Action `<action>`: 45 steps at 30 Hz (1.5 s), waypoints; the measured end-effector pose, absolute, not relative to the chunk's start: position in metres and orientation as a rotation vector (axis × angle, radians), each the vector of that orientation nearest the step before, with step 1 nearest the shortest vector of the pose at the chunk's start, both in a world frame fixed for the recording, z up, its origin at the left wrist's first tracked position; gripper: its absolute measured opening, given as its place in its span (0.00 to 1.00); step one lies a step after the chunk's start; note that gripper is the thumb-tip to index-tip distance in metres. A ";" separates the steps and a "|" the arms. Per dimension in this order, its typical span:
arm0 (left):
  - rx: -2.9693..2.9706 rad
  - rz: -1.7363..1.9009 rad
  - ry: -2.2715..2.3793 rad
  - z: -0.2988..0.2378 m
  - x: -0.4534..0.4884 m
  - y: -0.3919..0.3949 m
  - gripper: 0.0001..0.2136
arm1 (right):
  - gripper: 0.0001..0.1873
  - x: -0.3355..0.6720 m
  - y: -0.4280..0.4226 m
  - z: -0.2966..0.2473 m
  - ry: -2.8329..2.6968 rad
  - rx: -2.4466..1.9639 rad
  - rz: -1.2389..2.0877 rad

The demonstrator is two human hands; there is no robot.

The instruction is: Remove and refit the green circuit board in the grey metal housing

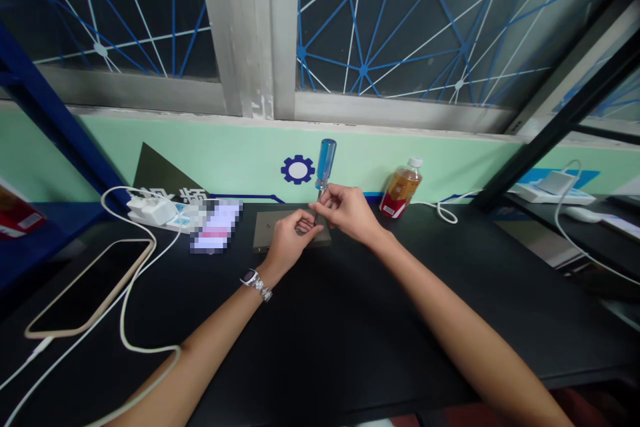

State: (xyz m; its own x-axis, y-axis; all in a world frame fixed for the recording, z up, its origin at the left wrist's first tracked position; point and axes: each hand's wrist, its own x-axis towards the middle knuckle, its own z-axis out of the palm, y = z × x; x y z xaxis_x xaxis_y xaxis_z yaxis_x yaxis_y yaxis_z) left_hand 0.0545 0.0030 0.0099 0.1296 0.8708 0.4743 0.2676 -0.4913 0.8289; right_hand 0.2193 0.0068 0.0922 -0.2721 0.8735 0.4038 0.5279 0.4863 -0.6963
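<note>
Bare forearms (pixel 440 293) extend, right hand (pixel 354 213) pinching a translucent-handled screwdriver (pixel 326 161), left hand (pixel 290 240) curled, grip unclear.

Left grip (pixel 289 237) beside right grip (pixel 351 211), fingers (pixel 303 216) curled

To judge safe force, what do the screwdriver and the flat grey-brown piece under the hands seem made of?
Screwdriver: handle likely hard plastic, glossy and translucent blue, with bright streaks; shaft probably metal, from its silvery look just below the handle. Flat grey-brown piece: smooth and fairly matte, possibly metal or plastic; its even surface leaves it open.
</note>
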 end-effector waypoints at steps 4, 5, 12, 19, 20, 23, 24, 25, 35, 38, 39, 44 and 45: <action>1.759 1.318 1.010 0.008 0.052 0.007 0.09 | 0.14 0.217 0.008 0.091 -1.919 -1.178 0.512; 1.763 1.285 0.976 0.008 0.050 0.007 0.09 | 0.14 0.218 0.008 0.093 -1.927 -1.142 0.599; 1.843 1.143 0.816 0.019 0.042 0.003 0.12 | 0.14 0.225 0.004 0.106 -1.925 -0.919 1.183; 1.753 1.373 0.984 0.009 0.054 0.003 0.12 | 0.14 0.222 0.007 0.096 -1.955 -1.065 0.724; 1.735 1.402 1.011 0.008 0.055 0.003 0.12 | 0.15 0.221 0.007 0.095 -1.948 -1.100 0.669; 1.711 1.408 0.999 0.009 0.053 0.005 0.11 | 0.16 0.218 0.006 0.095 -1.936 -1.140 0.604; 1.716 1.383 0.978 0.010 0.052 0.005 0.10 | 0.16 0.218 0.005 0.096 -1.938 -1.125 0.627; 1.724 1.352 0.950 0.011 0.051 0.005 0.10 | 0.17 0.219 0.005 0.097 -1.947 -1.094 0.684; 1.811 1.262 0.850 0.017 0.049 -0.001 0.12 | 0.10 0.227 0.007 0.103 -1.973 -0.933 1.092; 1.746 1.368 0.967 0.012 0.054 -0.001 0.13 | 0.11 0.222 0.008 0.099 -1.978 -1.022 0.877; 1.733 1.394 1.003 0.011 0.055 0.000 0.12 | 0.12 0.220 0.008 0.097 -1.964 -1.065 0.795; 1.765 1.347 1.009 0.011 0.052 0.000 0.09 | 0.16 0.215 0.008 0.092 -1.879 -1.150 0.639; 1.789 1.314 0.984 0.013 0.051 0.000 0.09 | 0.15 0.216 0.007 0.094 -1.890 -1.125 0.710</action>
